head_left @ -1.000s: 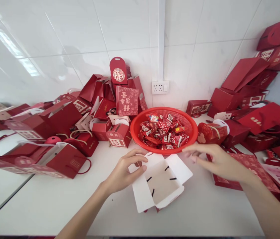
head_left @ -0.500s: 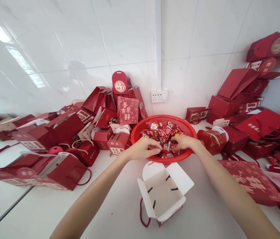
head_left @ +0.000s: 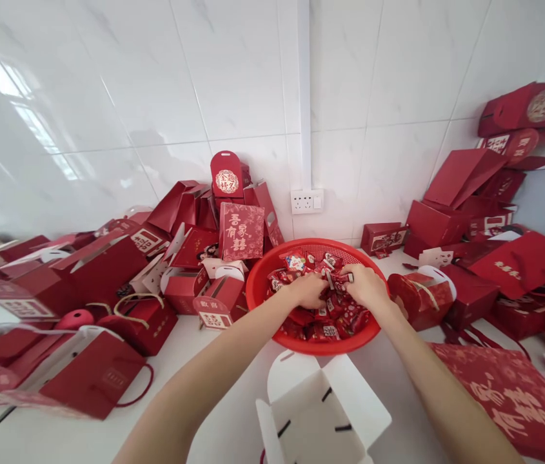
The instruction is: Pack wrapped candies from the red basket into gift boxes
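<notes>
A red plastic basket (head_left: 323, 348) holds a heap of red-wrapped candies (head_left: 327, 332). Both of my hands are inside it. My left hand (head_left: 309, 290) reaches into the middle of the heap, its fingers curled on wrapped candies and their tips partly hidden. Close beside it on the right, my right hand (head_left: 367, 288) has its fingers closed on wrapped candies. In front of the basket stands an open gift box (head_left: 318, 412), white inside with black slits. Its flaps are spread, and its near part is cut off by the frame's lower edge.
Red gift boxes (head_left: 102, 374) crowd the left side, with more boxes (head_left: 242, 232) stacked behind the basket. On the right, further boxes (head_left: 451, 225) are piled against the wall, and a flat red bag (head_left: 499, 393) lies nearer. A wall socket (head_left: 307, 201) is above the basket.
Both hands have moved deeper among the candies, toward the far part of the basket, with fingers now closed. The view has shifted, so the basket and the open box appear lower.
</notes>
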Action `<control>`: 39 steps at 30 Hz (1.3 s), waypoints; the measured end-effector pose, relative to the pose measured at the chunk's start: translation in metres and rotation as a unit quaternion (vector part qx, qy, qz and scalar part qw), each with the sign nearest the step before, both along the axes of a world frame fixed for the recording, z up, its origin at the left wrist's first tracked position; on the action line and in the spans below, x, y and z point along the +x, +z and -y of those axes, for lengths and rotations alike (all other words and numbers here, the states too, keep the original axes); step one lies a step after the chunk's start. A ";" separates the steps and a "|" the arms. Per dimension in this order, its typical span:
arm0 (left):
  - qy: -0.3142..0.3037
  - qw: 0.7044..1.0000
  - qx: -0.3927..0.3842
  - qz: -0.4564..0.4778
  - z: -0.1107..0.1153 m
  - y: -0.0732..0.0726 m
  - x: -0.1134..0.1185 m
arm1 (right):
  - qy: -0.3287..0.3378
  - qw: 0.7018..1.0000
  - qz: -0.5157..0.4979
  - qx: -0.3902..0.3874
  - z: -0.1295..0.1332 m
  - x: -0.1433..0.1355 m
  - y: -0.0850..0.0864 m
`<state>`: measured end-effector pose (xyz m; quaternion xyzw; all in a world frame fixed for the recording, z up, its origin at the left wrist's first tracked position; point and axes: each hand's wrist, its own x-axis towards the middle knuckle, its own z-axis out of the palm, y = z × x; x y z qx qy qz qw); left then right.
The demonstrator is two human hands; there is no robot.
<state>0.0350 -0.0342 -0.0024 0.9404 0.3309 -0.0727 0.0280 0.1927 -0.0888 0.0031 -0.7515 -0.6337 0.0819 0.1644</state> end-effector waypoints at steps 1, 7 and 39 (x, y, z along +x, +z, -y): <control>0.001 1.000 0.009 0.000 0.001 -0.002 -0.001 | -0.004 1.000 -0.006 0.012 -0.001 0.001 0.000; -0.060 0.997 0.047 -0.012 0.006 -0.013 0.003 | -0.018 0.986 -0.105 0.126 -0.008 0.008 -0.012; 0.031 0.976 0.104 0.191 -0.002 -0.003 0.009 | -0.021 0.752 -0.565 0.340 -0.015 0.018 -0.018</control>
